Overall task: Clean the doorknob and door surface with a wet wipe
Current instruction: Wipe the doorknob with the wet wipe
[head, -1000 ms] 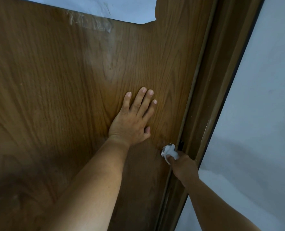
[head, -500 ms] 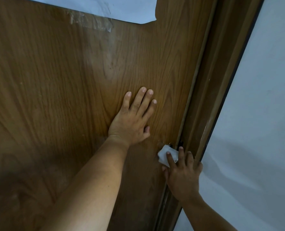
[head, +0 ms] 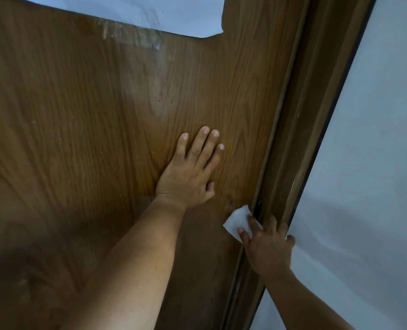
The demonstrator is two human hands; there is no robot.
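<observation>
Left grip (head: 188, 177) flat (fingers straight) on brown wood-grain door (head: 78, 139); right grip (head: 267, 248) w/ spread fingers presses white wet wipe (head: 236, 221).

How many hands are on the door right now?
2. The left hand lies flat on the door panel; the right hand presses a white wipe against the door's edge, lower right.
</observation>
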